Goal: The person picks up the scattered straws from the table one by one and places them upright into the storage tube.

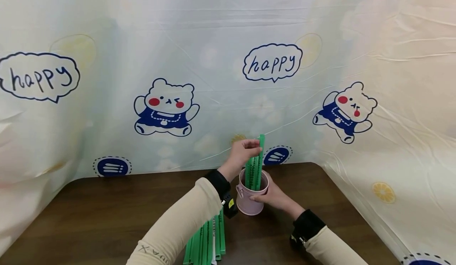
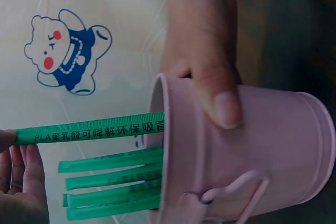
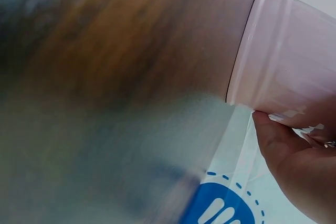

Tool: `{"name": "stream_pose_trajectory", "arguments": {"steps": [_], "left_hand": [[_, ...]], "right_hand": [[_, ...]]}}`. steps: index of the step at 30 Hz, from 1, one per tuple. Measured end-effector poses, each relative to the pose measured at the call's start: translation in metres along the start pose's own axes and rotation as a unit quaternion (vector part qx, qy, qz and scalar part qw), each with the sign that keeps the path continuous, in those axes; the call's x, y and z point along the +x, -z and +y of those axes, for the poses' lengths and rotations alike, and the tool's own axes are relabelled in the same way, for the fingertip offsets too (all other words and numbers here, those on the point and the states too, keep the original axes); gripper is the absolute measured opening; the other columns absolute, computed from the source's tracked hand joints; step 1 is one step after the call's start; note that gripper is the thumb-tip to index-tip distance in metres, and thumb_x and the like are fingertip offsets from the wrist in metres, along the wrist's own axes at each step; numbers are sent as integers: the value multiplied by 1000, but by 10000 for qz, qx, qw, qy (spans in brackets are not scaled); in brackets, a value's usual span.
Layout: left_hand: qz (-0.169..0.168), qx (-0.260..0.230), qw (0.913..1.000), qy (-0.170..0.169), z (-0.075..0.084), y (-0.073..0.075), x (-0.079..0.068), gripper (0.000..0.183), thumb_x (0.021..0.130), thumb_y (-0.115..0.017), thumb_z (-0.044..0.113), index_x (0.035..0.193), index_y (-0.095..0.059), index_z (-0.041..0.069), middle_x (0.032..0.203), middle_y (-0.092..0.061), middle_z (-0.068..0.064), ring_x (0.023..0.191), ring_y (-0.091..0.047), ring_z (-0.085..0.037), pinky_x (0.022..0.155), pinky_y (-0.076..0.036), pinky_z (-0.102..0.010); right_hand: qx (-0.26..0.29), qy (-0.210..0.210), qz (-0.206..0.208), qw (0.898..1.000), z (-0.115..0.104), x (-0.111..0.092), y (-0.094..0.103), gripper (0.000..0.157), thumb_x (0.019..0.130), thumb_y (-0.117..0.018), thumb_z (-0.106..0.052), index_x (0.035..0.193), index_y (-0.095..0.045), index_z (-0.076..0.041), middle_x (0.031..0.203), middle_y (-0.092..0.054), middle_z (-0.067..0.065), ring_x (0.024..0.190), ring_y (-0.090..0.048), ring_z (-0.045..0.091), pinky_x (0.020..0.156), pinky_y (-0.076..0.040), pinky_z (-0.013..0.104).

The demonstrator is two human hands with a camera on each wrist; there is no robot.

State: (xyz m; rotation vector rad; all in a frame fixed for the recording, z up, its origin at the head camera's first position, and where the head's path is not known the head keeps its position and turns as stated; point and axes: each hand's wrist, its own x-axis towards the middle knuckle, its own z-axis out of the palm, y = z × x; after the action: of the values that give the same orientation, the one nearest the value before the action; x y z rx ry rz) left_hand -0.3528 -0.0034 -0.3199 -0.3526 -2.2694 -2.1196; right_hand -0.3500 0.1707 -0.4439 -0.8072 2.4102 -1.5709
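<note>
Pink bucket (image 1: 247,205) upright on table (image 1: 89,217), lower centre-right of head view; several green-wrapped straws (image 2: 113,182) standing inside. Left hand (image 1: 241,155): thumb and fingertips pinching top of one straw (image 2: 89,130), lower end within rim. Right hand (image 1: 277,195) curled round bucket's side. Straw pile (image 1: 204,243) at bottom centre. Table's back edge near bucket; tabletop stretches broadly left.

Cream sleeves (image 1: 178,223) (dark lettering (image 1: 154,253) on the left), black wristbands (image 1: 218,182), small dark devices (image 1: 228,210) attached.
</note>
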Motion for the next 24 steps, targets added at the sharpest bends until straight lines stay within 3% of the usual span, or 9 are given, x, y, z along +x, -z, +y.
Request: {"name": "stream_pose_trajectory", "arguments": {"steps": [6,13,16,20,24], "left_hand": [[-199,270,9994,-15,-17,-8,-2,32,99,-66,10,129,-68,-1,124,-70,-21,117,-66,-31,102,-56,-42],[-118,510,9975,-470,-26,-16,-1,26,96,-67,8,120,-71,-1,111,-73,-15,103,-69,-22,87,-59,-29],[-10,759,9953,-597,-28,-20,4,26,96,-67,7,121,-70,-1,112,-73,-17,106,-70,-26,88,-60,-32],[89,1000,9934,-558,-29,-24,8,29,96,-67,6,125,-68,0,117,-72,-21,111,-69,-34,92,-60,-38],[95,1172,9917,-510,-29,-23,7,30,97,-67,5,126,-68,2,114,-72,-21,108,-69,-34,89,-60,-38]], "right_hand": [[-14,18,2,10000,1,0,0,102,87,-81,-22,157,-11,2,153,-35,31,137,-46,44,116,-41,60],[-62,-60,-81,9999,2,0,0,100,88,-80,-24,156,-12,3,149,-38,30,131,-50,38,112,-45,54],[-70,-85,-40,9999,1,1,0,100,87,-80,-22,156,-12,3,147,-39,30,129,-51,37,111,-45,50],[-116,-92,8,9999,0,1,0,100,87,-80,-21,156,-12,3,146,-41,29,128,-52,36,110,-46,47],[-168,-134,11,9998,-1,0,1,102,87,-80,-23,157,-11,4,146,-41,29,128,-53,36,108,-47,47]]}}
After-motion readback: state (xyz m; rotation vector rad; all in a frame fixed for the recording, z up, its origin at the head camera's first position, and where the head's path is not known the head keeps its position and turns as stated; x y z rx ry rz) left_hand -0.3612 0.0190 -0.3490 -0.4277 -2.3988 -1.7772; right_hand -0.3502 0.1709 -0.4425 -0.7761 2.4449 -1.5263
